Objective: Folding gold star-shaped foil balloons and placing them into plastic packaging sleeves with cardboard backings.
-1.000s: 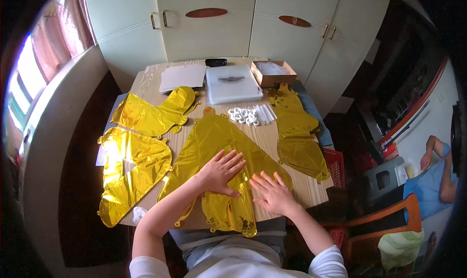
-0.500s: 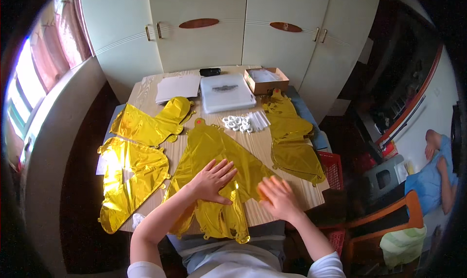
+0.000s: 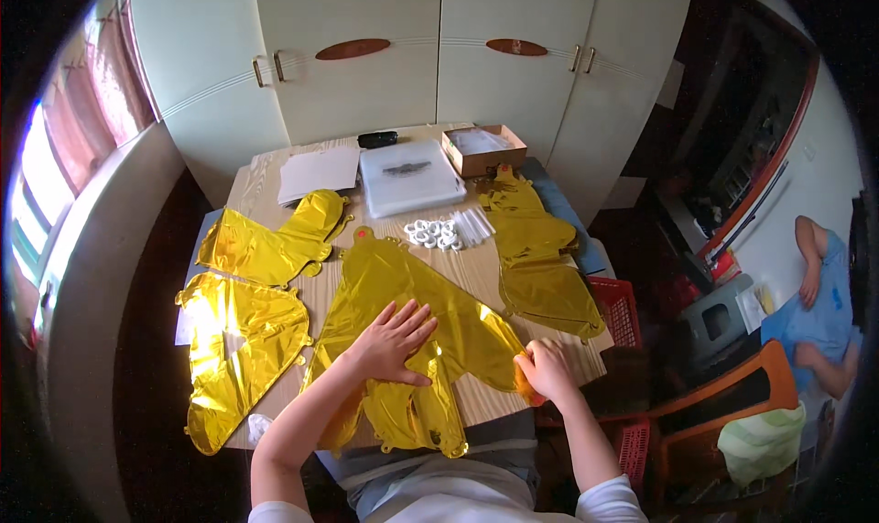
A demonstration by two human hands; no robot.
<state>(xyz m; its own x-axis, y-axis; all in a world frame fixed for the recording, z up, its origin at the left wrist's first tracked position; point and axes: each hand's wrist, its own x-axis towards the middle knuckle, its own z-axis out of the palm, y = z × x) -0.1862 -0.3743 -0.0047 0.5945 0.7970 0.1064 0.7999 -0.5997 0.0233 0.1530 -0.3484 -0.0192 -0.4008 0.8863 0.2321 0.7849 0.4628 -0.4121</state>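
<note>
Now my left hand is spread palm-down over the shiny gold foil sheet, fingers straight and grasping nothing, while my right hand clenches its right corner in curled fingers. That sheet lies at the near middle of the pale wood-grain table, overhanging the near edge, just short of the piled small white rings.

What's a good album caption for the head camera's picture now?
Left hand spread over a gold foil sheet, right hand gripping its right corner, white rings beyond.
</note>
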